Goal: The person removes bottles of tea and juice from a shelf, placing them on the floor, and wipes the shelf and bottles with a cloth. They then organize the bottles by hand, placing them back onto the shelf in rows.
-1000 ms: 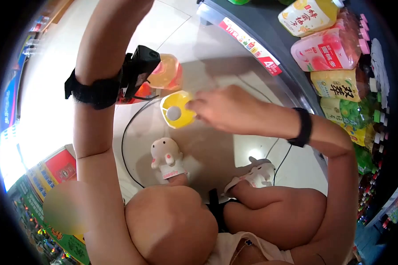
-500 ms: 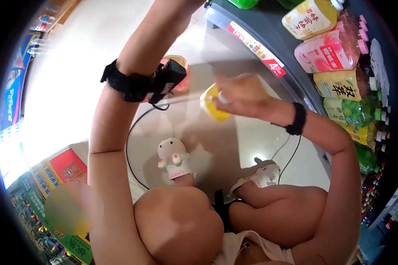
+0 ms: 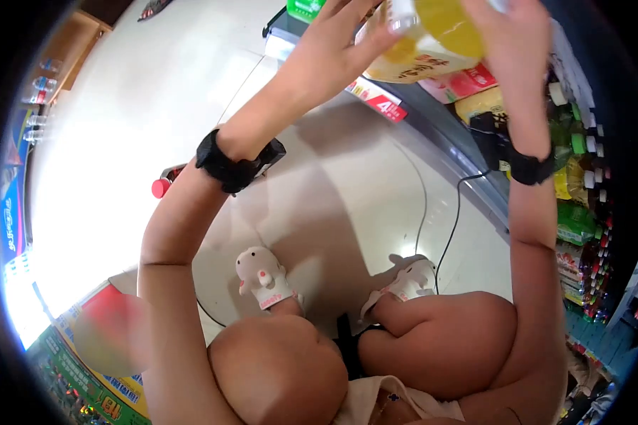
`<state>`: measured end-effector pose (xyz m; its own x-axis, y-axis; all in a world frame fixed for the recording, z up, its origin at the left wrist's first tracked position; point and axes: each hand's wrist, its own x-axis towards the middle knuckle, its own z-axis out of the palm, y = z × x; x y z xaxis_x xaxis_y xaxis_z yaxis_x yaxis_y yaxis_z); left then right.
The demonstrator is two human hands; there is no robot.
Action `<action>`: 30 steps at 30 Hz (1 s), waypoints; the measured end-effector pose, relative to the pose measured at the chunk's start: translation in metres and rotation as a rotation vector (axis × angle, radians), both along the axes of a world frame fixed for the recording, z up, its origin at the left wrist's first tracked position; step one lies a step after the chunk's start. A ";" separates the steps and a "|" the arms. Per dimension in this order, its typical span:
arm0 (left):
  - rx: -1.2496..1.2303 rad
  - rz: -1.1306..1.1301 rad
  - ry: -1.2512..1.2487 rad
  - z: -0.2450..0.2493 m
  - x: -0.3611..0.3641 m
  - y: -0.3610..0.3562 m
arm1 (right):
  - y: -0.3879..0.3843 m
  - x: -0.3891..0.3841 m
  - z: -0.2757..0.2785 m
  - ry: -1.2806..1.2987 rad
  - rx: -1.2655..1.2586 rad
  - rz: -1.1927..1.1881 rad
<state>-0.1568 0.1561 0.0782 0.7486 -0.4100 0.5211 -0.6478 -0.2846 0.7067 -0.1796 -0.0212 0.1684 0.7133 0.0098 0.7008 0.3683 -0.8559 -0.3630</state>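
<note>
A large bottle of yellow drink (image 3: 443, 35) is at the top of the view, tilted over the shelf front, between my two hands. My left hand (image 3: 333, 53) grips its left end, with the thumb along the side and part of the fingers cut off by the frame edge. On its right end is my right hand (image 3: 514, 35), closed around it and slightly blurred. Black straps with small devices circle both wrists. Under the bottle, a pink drink bottle (image 3: 457, 86) and a yellow-labelled bottle (image 3: 480, 104) lie on the shelf, partly covered.
The shelf edge (image 3: 432, 134) carries a red price tag (image 3: 386, 108). More capped bottles (image 3: 578, 170) line the right side. A red-capped bottle (image 3: 161, 187) is on the floor behind my left forearm. A black cable (image 3: 459, 202) hangs near my right foot. Printed cartons (image 3: 85, 361) stand lower left.
My right hand has moved up and right from above the floor, carrying the yellow drink bottle to the shelf front. My left hand has come down into view and onto the bottle.
</note>
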 end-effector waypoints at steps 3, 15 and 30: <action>0.014 -0.049 0.055 -0.025 0.012 -0.017 | 0.001 0.014 -0.024 -0.058 -0.027 -0.034; 0.269 -0.048 0.196 -0.083 0.056 -0.056 | -0.029 0.044 -0.021 0.250 -0.261 0.070; 0.312 -0.130 0.311 -0.101 0.089 -0.072 | -0.022 0.025 -0.010 0.169 -0.378 -0.080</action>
<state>-0.0682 0.0844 -0.0226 0.7821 -0.6121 0.1164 -0.4626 -0.4452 0.7667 -0.1541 -0.0432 0.1587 0.8267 0.1840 0.5318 0.2578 -0.9638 -0.0673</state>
